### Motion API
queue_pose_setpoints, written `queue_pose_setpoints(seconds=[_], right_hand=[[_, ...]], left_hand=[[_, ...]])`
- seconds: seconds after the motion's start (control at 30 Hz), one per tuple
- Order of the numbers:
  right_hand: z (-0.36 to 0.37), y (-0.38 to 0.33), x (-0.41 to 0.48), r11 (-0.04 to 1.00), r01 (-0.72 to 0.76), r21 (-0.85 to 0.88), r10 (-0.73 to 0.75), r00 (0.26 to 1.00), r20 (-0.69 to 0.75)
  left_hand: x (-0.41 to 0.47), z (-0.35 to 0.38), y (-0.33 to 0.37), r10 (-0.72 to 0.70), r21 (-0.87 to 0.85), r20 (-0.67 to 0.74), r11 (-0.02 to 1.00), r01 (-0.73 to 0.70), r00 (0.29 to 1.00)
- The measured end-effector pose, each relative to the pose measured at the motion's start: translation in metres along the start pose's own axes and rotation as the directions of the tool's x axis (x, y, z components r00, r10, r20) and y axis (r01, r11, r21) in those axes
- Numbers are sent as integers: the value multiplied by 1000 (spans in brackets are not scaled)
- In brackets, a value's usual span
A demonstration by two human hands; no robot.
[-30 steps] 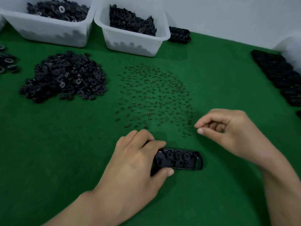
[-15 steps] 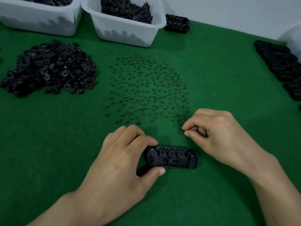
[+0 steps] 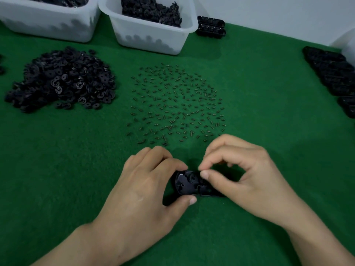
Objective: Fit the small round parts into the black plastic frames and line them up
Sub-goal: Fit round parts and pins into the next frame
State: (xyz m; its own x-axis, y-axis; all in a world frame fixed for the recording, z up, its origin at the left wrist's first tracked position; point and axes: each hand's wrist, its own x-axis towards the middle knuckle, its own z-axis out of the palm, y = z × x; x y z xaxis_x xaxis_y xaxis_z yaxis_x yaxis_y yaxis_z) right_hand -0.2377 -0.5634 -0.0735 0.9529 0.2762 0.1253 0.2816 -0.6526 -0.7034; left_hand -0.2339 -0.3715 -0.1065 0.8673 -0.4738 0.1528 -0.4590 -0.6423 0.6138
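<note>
Head view: on the green felt (image 3: 76, 169), the left hand (image 3: 146, 189) grips the left end of the black frame (image 3: 186, 181), fingers curled over its far edge and thumb at its near edge. The right hand (image 3: 249, 181) covers the frame's right part with thumb and forefinger pinched together; anything between them is too small to tell. Beyond the frame lie scattered springs (image 3: 176, 108), and far to its left a heap of round parts (image 3: 63, 81).

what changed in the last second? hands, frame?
The right hand moved from the edge of the scattered springs down and left to the black frame. Its pinched thumb and forefinger are now over the frame's middle; whether they hold a part is not visible. Unchanged: the left hand grips the frame's left end on the green mat.
</note>
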Motion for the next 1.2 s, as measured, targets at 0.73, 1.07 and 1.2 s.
queue_pose_setpoints(seconds=[0.73, 1.07, 1.2], right_hand=[[16, 5, -3, 998, 30, 51, -29, 999, -13], [16, 4, -3, 999, 36, 9, -36, 999, -2], [15, 4, -4, 999, 28, -23, -29, 999, -24]], left_hand=[[0, -1, 1, -9, -10, -1, 1000, 9, 1000], [0, -1, 1, -7, -7, 2, 1000, 7, 1000], [0, -1, 2, -8, -2, 4, 1000, 8, 1000]])
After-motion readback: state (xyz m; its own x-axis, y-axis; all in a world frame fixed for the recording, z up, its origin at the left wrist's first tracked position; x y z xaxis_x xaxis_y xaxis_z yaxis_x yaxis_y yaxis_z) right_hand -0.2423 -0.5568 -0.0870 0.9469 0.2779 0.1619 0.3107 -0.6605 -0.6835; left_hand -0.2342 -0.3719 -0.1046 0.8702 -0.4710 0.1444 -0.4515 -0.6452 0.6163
